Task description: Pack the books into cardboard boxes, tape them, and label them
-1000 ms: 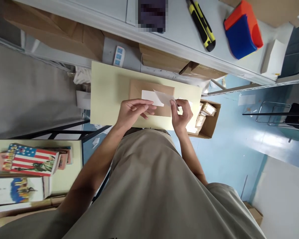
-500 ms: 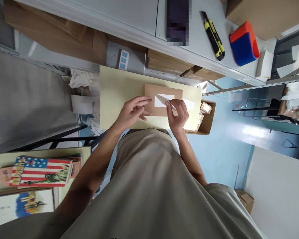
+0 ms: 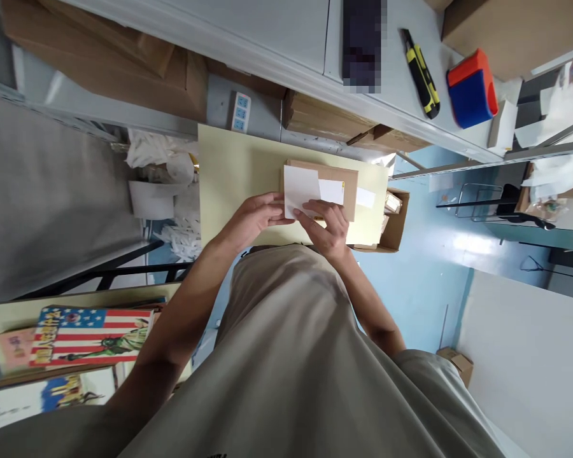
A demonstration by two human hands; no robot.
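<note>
A plain white sheet, label-like (image 3: 302,184), is raised over the left part of a flat brown cardboard box (image 3: 350,191). My right hand (image 3: 328,228) pinches the sheet by its lower edge, thumb near the corner. At the sheet's left side lies my left hand (image 3: 255,216), fingers stretched toward it; some fingertips pass behind the paper, so any grip there is hidden. A white label (image 3: 332,191) with a small yellow mark shows on the box top, partly covered by the sheet and my right fingers. The box rests on a pale yellow tabletop (image 3: 239,165).
Another white paper (image 3: 365,198) lies right of the box. A yellow-black box cutter (image 3: 421,75) and a red-blue tape dispenser (image 3: 472,89) sit on the grey shelf above. An open carton (image 3: 397,222) stands beyond the table's right end. A power strip (image 3: 240,112) lies behind.
My right hand has moved left and turned the sheet flatter toward the camera. My left hand has shifted slightly right, its fingers closer together and now at the sheet's edge. The view has shifted slightly.
</note>
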